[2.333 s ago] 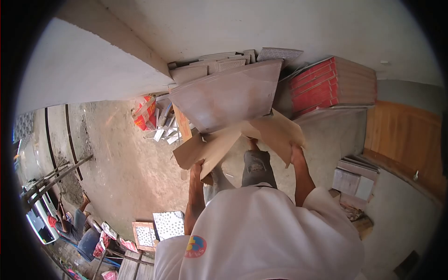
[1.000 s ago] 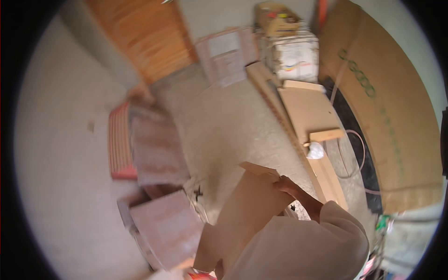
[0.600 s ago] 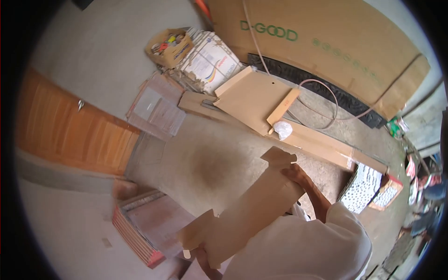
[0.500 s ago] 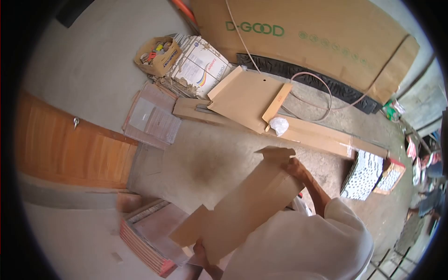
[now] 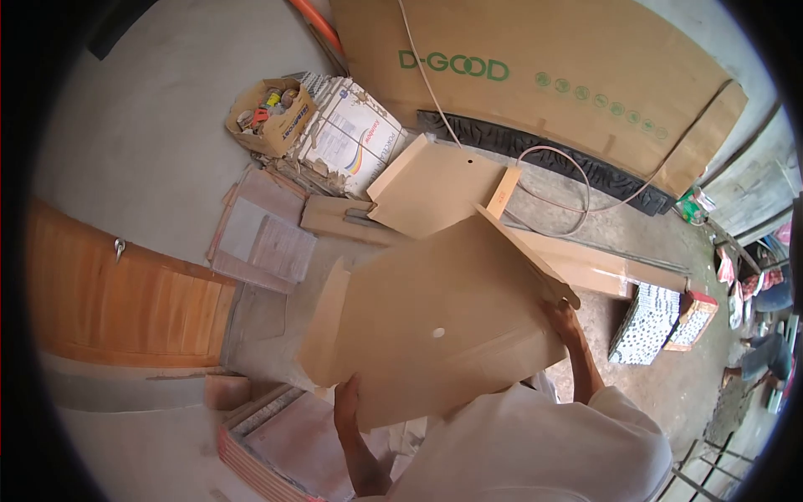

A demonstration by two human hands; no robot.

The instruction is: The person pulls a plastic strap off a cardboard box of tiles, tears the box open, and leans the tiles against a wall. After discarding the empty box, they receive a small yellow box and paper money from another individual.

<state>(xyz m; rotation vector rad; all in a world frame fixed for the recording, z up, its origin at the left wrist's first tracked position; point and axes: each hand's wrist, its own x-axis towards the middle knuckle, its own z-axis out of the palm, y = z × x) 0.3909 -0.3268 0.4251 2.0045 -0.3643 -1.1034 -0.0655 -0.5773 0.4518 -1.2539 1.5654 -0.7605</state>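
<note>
The cardboard sheet point(image 5: 452, 293) has been turned broadside, its edges gripped by the left hand point(image 5: 347, 402) and right hand point(image 5: 565, 318).

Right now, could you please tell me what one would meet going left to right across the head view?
Door handle, small open carton, left hand, pale round spot in the held cardboard, right hand, black-spotted stack, another person's legs.

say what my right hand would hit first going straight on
Probably the raised flap of the cardboard sheet your right hand grips; beyond it, perhaps the long carton, though depth is unclear.
</note>
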